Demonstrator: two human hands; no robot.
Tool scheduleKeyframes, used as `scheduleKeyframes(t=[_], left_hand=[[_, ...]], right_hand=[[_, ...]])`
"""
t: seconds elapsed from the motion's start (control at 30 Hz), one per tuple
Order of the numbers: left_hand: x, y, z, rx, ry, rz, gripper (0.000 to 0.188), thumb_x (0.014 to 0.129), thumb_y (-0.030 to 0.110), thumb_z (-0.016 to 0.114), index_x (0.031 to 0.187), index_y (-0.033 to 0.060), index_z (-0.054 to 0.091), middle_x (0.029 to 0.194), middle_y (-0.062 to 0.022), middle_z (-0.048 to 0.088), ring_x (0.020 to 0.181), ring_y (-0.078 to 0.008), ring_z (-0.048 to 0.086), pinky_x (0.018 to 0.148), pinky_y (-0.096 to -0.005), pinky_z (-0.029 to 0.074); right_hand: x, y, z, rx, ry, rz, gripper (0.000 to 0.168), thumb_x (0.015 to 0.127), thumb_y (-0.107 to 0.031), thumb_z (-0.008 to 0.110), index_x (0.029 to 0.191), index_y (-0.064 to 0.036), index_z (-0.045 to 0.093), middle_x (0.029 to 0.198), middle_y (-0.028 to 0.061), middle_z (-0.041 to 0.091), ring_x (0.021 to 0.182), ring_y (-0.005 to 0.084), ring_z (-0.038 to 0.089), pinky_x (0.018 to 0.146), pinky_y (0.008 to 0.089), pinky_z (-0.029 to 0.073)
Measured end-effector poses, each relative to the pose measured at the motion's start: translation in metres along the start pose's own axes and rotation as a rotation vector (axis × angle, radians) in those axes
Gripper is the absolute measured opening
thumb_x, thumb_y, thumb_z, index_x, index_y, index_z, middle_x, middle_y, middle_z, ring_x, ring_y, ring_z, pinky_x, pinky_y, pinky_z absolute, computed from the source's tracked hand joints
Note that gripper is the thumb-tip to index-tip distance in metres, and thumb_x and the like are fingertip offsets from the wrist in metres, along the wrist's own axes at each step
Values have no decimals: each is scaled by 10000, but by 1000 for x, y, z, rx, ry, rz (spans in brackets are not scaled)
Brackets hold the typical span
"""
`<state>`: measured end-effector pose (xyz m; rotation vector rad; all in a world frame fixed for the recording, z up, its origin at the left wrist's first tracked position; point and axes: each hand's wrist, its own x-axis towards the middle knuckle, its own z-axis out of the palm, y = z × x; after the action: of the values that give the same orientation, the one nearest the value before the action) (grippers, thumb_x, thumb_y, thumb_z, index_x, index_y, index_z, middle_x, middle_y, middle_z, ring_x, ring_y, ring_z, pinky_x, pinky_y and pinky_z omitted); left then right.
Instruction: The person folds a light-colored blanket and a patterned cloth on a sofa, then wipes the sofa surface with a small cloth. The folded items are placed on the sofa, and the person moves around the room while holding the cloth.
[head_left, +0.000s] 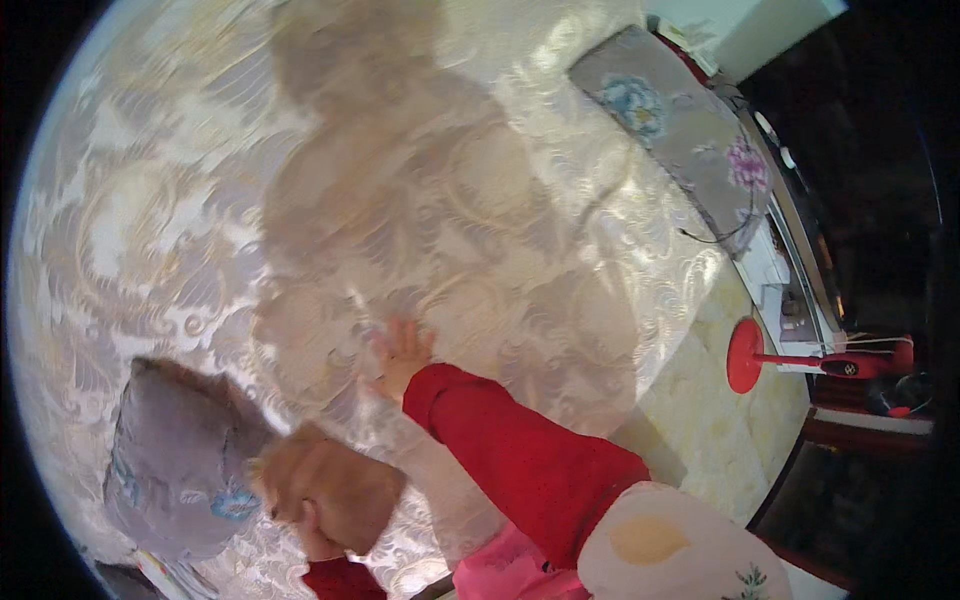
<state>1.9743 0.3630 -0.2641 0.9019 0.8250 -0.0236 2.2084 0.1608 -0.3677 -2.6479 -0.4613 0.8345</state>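
My right hand (405, 351), in a red sleeve, rests palm down with its fingers apart on a shiny cream bedspread (187, 247) with a swirling leaf pattern. Nothing is in it. At the lower left, my left hand (315, 529) grips a brown brush-like block (356, 487), blurred, with a fuzzy edge on its left side. Part of the left hand is hidden by this block. Just left of it lies a grey pillow (172, 457) with blue flowers, close to the block; I cannot tell if they touch.
Another grey floral pillow (675, 120) lies at the bed's far right edge, with a dark cord (705, 238) over it. Beyond that edge, a red fan-like stand (744, 356) is on the pale floor (705, 390). A wide shadow covers the middle of the bedspread.
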Motion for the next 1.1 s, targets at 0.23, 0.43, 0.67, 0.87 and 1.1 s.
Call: scheduleKeyframes(t=[0.23, 0.43, 0.67, 0.87, 1.1], left_hand=[[-26, -164, 189, -14, -77, -213, 578, 851, 252, 662, 1341, 95, 398, 1305, -76, 489, 1181, -254, 492, 995, -419, 415], [-60, -198, 273, 103, -212, -285, 575, 820, 88, 666, 1333, 98, 406, 1288, -68, 501, 1159, -244, 511, 974, -393, 434], [-18, -226, 341, 166, -140, -153, 559, 751, 6, 711, 1250, 69, 466, 1145, -75, 579, 1036, -221, 563, 870, -360, 484], [-16, -208, 434, 196, -197, -114, 502, 757, -16, 698, 1217, 39, 505, 1162, -78, 573, 1052, -222, 557, 894, -362, 473], [-12, -248, 466, 220, -63, -159, 551, 835, 20, 619, 1339, 87, 406, 1258, -87, 522, 1152, -253, 514, 953, -400, 446]], right_hand=[[-130, 347, -42, -99, 188, 149, 691, 806, -501, 571, 1380, -155, 406, 1441, 114, 369, 1382, 282, 223, 1124, 500, 87], [-444, 689, -101, -102, -407, 1230, 608, 835, -487, 549, 1281, -77, 501, 1330, 232, 452, 1166, 357, 502, 976, 426, 403], [-363, 599, -76, 311, 209, 621, 412, 830, -282, 591, 1174, -55, 585, 1266, 202, 524, 1174, 337, 487, 1013, 387, 374], [-173, 483, -87, 245, 405, -193, 442, 746, -105, 586, 1186, -72, 561, 1293, 180, 483, 1199, 364, 433, 1015, 430, 352], [-70, 489, -223, -254, 141, -290, 456, 770, -93, 533, 1226, -108, 524, 1341, 63, 453, 1284, 245, 369, 989, 410, 376]])
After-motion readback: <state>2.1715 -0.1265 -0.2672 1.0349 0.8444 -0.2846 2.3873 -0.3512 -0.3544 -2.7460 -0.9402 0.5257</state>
